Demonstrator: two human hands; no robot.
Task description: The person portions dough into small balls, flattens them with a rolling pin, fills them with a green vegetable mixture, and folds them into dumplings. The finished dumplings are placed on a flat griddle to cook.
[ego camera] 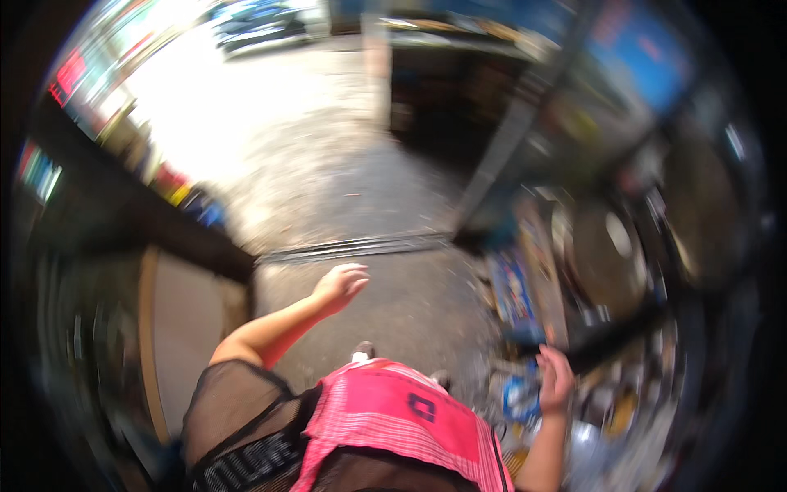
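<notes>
My left hand (342,286) hangs in the air in front of my body, its fingers loosely curled with nothing visible in them. Low on the right is my right hand (556,376), blurred, its fingers pointing forward and nothing plainly held. It is nearest to a cluttered heap of items beside me, with a blue and white object (520,400) just to its left. A pink apron (393,412) covers my front over a sheer black top. The tip of a shoe (363,351) shows beyond the apron on the concrete floor (393,307).
A metal door track (356,248) crosses the floor ahead. Beyond it lies bright paving (276,147), with a parked vehicle (261,27) at the top. A pale board (184,344) stands on the left. Blurred goods and a long narrow board (542,273) line the right side.
</notes>
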